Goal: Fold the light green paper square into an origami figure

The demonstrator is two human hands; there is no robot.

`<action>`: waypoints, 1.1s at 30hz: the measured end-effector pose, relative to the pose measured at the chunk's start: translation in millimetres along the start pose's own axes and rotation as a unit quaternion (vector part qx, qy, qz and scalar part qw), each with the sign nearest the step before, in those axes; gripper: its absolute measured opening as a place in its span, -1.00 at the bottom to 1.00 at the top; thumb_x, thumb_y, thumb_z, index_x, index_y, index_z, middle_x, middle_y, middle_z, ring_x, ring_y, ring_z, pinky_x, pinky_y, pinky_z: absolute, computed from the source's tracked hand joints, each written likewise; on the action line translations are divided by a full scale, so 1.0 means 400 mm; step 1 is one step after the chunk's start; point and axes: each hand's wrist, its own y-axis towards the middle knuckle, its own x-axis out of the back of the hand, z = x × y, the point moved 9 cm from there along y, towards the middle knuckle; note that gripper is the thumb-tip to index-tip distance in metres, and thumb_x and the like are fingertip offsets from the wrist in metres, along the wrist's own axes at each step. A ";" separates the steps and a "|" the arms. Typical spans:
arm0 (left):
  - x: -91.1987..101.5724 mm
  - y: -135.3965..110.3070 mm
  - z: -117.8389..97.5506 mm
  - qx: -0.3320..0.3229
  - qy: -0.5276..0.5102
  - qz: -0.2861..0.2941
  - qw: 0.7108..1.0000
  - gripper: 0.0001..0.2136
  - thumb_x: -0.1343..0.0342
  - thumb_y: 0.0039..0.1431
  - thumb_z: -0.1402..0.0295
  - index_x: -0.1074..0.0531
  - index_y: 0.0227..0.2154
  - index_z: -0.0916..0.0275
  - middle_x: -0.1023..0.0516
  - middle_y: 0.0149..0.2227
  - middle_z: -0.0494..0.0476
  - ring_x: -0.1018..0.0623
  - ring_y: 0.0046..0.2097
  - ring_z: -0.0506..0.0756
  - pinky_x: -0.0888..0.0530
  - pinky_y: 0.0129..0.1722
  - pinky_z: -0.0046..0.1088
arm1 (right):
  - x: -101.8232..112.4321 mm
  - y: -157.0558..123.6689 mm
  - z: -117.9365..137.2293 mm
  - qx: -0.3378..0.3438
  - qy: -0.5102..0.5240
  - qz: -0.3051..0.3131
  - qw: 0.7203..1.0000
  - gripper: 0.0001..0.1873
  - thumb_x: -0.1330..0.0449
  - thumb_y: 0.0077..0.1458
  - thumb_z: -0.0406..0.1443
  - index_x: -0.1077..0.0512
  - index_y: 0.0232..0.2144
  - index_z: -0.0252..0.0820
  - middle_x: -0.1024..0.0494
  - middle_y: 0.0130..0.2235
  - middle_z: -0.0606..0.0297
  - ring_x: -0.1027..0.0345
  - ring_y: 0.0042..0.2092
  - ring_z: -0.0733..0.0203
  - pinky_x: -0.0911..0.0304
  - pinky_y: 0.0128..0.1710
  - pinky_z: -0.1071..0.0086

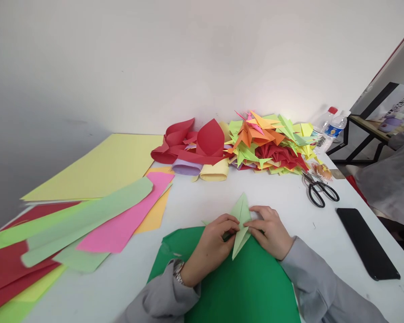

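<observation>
A light green folded paper piece point(241, 220), pointed at both ends, lies over a dark green sheet point(242, 282) on the white table point(195, 202). My left hand point(210, 246) pinches its left side with fingers pressed together. My right hand point(267, 229) presses on its right side, fingers curled. Both wrists wear grey sleeves, and a watch shows on the left wrist.
Large coloured sheets point(97, 211) fan out at the left. A pile of folded paper figures point(269, 143) and red curled paper point(195, 143) sits at the back. Black scissors point(318, 188), a black phone point(366, 242) and water bottles point(330, 125) lie at the right.
</observation>
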 end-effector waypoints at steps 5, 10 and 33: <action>-0.001 0.001 0.000 0.014 -0.012 0.008 1.000 -0.89 -0.03 0.08 0.51 -0.45 -0.41 0.24 -0.49 -0.27 0.12 -0.51 -0.34 0.00 -0.50 -0.31 -0.47 | -0.009 0.000 0.007 0.022 -0.008 0.018 1.000 -0.71 -0.25 0.04 -0.40 -0.53 -0.16 -0.05 -0.39 0.04 0.10 -0.21 0.07 -0.03 -0.18 -0.04 0.09; 0.001 0.002 -0.003 0.007 -0.001 0.006 1.000 -0.87 -0.02 0.08 0.53 -0.45 -0.41 0.24 -0.50 -0.28 0.12 -0.51 -0.33 0.01 -0.50 -0.32 -0.47 | 0.007 0.000 0.042 0.102 -0.056 -0.004 0.993 -0.76 -0.19 0.11 -0.38 -0.53 -0.17 -0.06 -0.40 0.03 0.05 -0.21 0.06 -0.04 -0.16 -0.04 0.06; 0.007 -0.004 -0.051 -0.042 0.009 0.020 0.999 -0.87 -0.17 0.09 0.33 -0.49 -0.32 0.25 -0.52 -0.25 0.19 -0.54 -0.26 0.08 -0.50 -0.28 -0.44 | 0.015 0.003 0.035 0.066 0.052 -0.045 0.995 -0.81 -0.08 0.23 -0.33 -0.51 -0.30 -0.12 -0.58 -0.22 0.23 -0.34 -0.12 0.12 -0.21 -0.08 0.18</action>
